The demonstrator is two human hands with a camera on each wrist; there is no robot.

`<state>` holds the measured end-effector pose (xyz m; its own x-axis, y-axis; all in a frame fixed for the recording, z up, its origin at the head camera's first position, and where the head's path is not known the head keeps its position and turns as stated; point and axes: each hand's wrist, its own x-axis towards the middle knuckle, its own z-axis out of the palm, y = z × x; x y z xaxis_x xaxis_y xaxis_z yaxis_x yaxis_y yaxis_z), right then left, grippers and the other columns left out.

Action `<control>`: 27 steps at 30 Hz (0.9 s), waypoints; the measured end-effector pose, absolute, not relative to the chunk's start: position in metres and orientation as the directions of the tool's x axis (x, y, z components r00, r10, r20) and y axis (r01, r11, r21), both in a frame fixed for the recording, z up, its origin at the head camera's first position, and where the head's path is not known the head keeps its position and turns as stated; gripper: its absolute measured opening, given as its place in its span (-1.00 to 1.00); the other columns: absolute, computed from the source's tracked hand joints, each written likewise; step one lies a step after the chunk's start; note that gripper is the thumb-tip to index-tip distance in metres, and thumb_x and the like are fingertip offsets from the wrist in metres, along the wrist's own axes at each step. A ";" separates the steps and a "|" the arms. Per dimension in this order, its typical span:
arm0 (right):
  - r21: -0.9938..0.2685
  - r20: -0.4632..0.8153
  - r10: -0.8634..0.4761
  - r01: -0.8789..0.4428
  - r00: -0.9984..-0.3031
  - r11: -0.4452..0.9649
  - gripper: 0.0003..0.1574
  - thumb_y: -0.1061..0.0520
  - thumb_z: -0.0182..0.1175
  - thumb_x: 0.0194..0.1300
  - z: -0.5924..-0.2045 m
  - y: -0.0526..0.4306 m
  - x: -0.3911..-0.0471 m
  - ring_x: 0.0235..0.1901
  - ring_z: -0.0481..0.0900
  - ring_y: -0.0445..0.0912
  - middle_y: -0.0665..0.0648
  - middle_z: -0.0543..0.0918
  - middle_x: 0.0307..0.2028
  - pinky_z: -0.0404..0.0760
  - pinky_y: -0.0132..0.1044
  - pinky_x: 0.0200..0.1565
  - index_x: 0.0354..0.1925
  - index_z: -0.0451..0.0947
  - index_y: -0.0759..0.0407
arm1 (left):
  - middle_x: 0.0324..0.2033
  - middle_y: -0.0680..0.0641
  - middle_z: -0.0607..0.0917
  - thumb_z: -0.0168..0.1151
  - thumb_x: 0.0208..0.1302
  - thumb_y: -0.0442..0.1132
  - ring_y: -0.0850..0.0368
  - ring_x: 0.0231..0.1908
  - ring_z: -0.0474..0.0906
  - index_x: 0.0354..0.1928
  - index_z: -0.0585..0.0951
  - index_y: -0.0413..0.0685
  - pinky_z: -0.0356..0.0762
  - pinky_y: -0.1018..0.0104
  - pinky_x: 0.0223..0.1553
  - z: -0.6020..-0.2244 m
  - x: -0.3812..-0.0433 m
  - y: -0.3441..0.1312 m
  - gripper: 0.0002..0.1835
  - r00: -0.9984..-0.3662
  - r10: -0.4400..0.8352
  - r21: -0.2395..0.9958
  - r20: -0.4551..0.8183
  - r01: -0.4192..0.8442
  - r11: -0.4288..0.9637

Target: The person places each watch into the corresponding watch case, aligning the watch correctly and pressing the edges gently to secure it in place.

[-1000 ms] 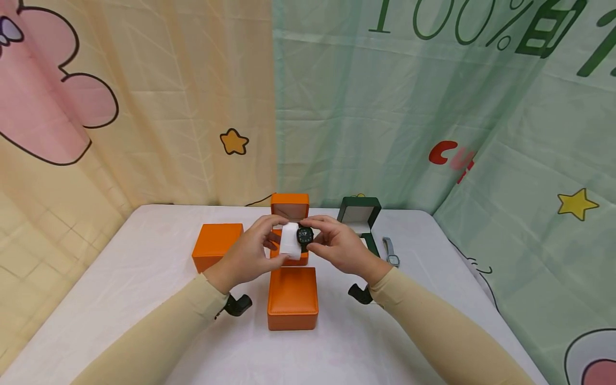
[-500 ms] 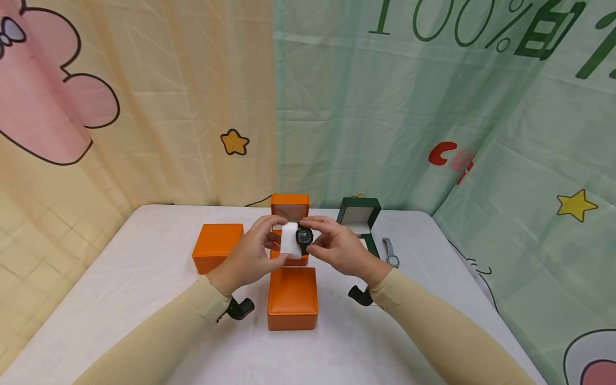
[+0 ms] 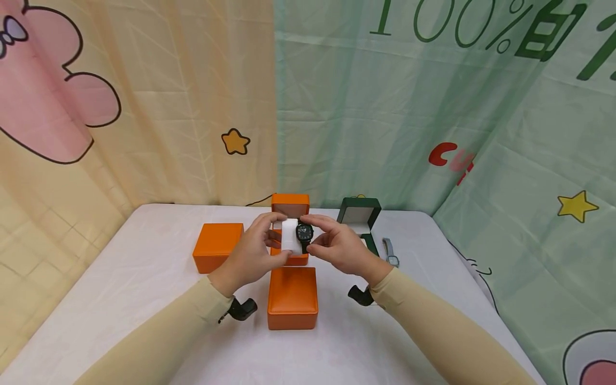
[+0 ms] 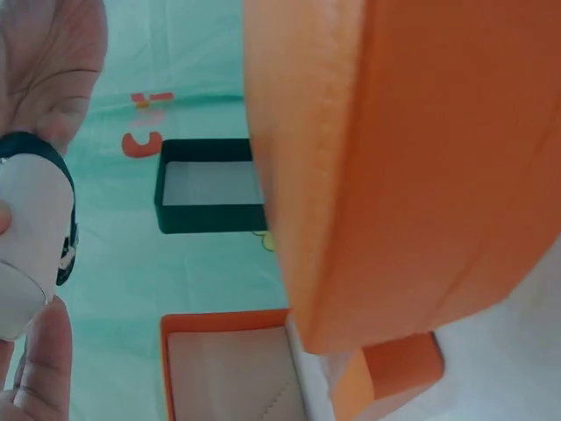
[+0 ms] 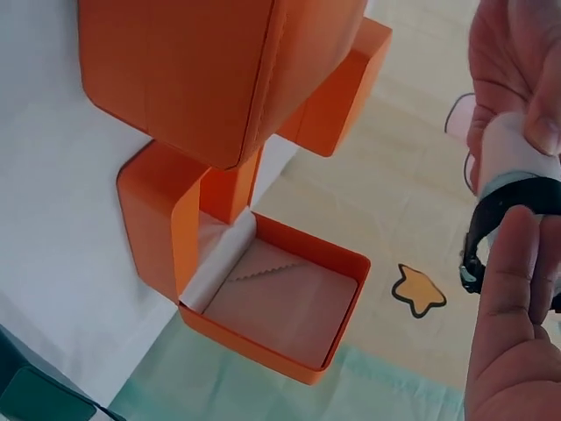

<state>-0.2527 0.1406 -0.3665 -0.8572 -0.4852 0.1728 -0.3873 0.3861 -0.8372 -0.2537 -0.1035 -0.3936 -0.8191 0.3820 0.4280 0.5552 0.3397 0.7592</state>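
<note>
Both hands meet over an open orange watch box at mid-table in the head view. My left hand grips a white cylindrical watch pillow, thumb low and fingers above. My right hand pinches a black wristwatch between thumb and fingers, its dark face turned up. The watch's black strap wraps round the right-hand end of the pillow in the left wrist view. In the right wrist view, right-hand fingers lie along the strap. Hands and pillow partly hide the box's lower half.
A closed orange box stands nearest the body, another orange box at the left. Back right is an open green box, partly behind the right hand. Beside it lies a silver watch. Curtains rise behind the white table.
The white pillow has tilted slightly in the left hand and now looks straighter beside the watch. The black watch has shifted a little in the right fingers. The boxes stay where they were.
</note>
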 end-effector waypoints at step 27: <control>-0.792 0.166 -0.542 -0.439 -0.824 0.425 -0.02 0.31 0.39 0.36 -0.356 0.141 -0.247 -0.27 0.74 -0.12 0.16 0.80 -0.12 0.76 -0.30 -0.17 0.61 0.25 -0.02 | 0.28 -0.20 0.43 0.50 0.17 -0.48 -0.07 -0.05 0.72 0.42 0.35 -0.20 0.77 0.31 -0.01 -0.382 -0.249 -0.108 -0.21 -0.851 0.377 0.845 0.365 0.473 0.249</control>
<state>-0.2468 0.1411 -0.3563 -0.8240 -0.5416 0.1663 -0.4391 0.4249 -0.7916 -0.2492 -0.1083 -0.3821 -0.8512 0.3775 0.3647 0.4727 0.2494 0.8452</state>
